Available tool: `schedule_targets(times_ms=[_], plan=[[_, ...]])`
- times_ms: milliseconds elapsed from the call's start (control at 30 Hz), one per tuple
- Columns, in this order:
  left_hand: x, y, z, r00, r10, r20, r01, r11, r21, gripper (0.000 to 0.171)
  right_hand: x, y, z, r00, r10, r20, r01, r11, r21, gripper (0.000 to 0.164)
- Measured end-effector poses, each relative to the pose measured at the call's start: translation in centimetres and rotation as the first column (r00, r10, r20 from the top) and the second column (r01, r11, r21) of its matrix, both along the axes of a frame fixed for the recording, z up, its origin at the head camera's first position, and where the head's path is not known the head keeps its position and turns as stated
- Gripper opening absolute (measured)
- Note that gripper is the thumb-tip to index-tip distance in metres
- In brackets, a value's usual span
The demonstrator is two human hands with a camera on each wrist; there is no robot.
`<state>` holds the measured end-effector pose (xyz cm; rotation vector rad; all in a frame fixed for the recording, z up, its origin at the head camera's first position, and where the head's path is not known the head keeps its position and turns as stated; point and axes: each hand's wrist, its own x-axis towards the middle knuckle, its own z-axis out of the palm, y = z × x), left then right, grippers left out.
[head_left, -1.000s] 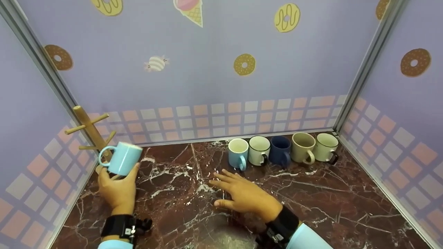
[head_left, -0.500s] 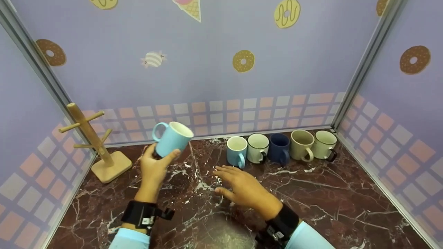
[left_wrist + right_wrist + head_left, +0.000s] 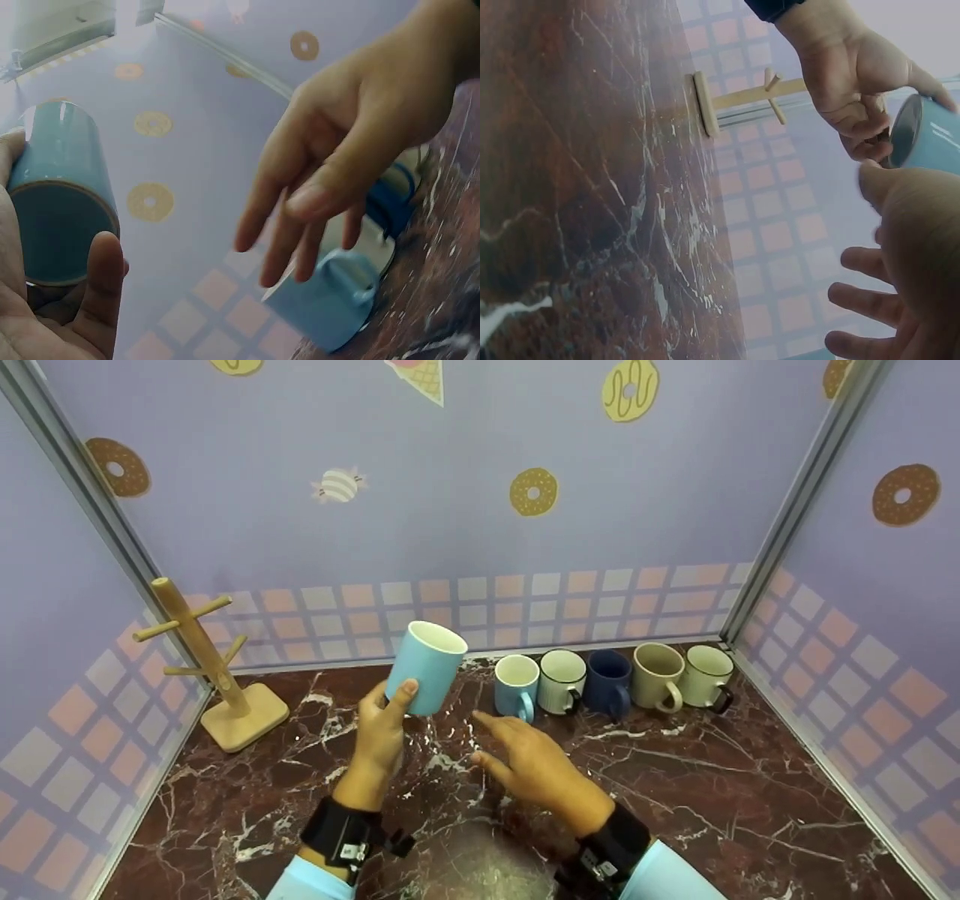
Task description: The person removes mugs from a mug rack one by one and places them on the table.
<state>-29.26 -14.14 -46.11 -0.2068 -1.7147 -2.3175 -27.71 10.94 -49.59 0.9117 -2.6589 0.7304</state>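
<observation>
My left hand [image 3: 381,731] grips a light blue mug [image 3: 427,669] near its base, thumb on the near side. The mug is raised over the table and tilted, its cream-coloured inside showing; its handle is hidden in the head view. In the left wrist view the mug's dark underside [image 3: 56,232] faces the camera. My right hand [image 3: 536,761] hovers to the right of it, fingers spread and holding nothing. Just beyond the right fingertips stands a second light blue mug [image 3: 516,688], upright with its handle toward me.
Right of the second blue mug stand a white mug [image 3: 561,679], a navy mug [image 3: 608,682], a tan mug [image 3: 654,679] and another white mug [image 3: 706,671]. A wooden mug tree [image 3: 199,645] with bare pegs stands at left. Walls enclose the marbled table [image 3: 712,802].
My left hand has carried the blue mug rightward from beside the mug tree toward my right hand, and the mug's handle has turned out of sight. The right hand has shifted only slightly.
</observation>
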Motion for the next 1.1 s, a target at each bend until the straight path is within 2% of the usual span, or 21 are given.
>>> schedule_targets(times_ms=[100, 233, 333, 433, 500, 567, 700, 800, 867, 967, 1033, 1100], plan=[[0.4, 0.4, -0.6, 0.990, -0.139, -0.007, 0.140, 0.988, 0.063, 0.082, 0.0, 0.0, 0.0, 0.999, -0.025, -0.037, 0.023, 0.998, -0.066, 0.068], [0.8, 0.1, -1.3, 0.961, -0.277, 0.017, 0.273, 0.954, 0.127, 0.080, 0.0, -0.3, -0.1, 0.996, -0.039, -0.082, 0.026, 0.988, -0.152, 0.065], [1.0, -0.3, -1.5, 0.934, -0.352, 0.051, 0.339, 0.925, 0.174, 0.083, 0.0, -0.4, 0.0, 0.993, -0.045, -0.105, 0.025, 0.982, -0.185, 0.065], [1.0, -0.4, -1.7, 0.897, -0.436, 0.072, 0.413, 0.885, 0.217, 0.086, 0.0, -0.4, 0.1, 0.993, -0.046, -0.106, 0.023, 0.978, -0.209, 0.066], [1.0, -0.4, -1.9, 0.862, -0.500, 0.081, 0.470, 0.850, 0.239, 0.087, 0.0, -0.2, 0.2, 0.995, -0.046, -0.091, 0.022, 0.970, -0.241, 0.066], [0.9, -0.3, -2.4, 0.819, -0.568, 0.085, 0.535, 0.808, 0.248, 0.086, 0.1, -0.2, 0.4, 0.997, -0.043, -0.071, 0.020, 0.955, -0.295, 0.065], [0.7, -0.3, -3.2, 0.716, -0.685, 0.134, 0.642, 0.721, 0.259, 0.087, 0.5, -0.3, 0.9, 0.999, -0.026, -0.047, 0.006, 0.922, -0.388, 0.064], [0.5, -0.4, -3.8, 0.648, -0.740, 0.183, 0.690, 0.671, 0.272, 0.088, 0.8, -0.5, 1.3, 0.999, 0.002, -0.037, -0.017, 0.906, -0.423, 0.059], [0.5, -0.5, -4.1, 0.614, -0.761, 0.208, 0.710, 0.648, 0.275, 0.088, 0.9, -0.7, 1.5, 1.000, 0.015, -0.023, -0.024, 0.897, -0.441, 0.052], [0.5, -0.6, -4.4, 0.579, -0.782, 0.230, 0.733, 0.623, 0.273, 0.088, 0.9, -0.8, 1.8, 0.993, 0.071, 0.092, -0.013, 0.858, -0.514, 0.041], [0.6, -0.6, -4.5, 0.558, -0.798, 0.228, 0.748, 0.602, 0.278, 0.087, 0.8, -0.8, 1.9, 0.971, 0.135, 0.196, 0.002, 0.820, -0.572, 0.034], [0.6, -0.5, -4.6, 0.531, -0.820, 0.214, 0.766, 0.573, 0.292, 0.087, 0.7, -0.7, 1.9, 0.928, 0.223, 0.299, 0.018, 0.773, -0.634, 0.029]])
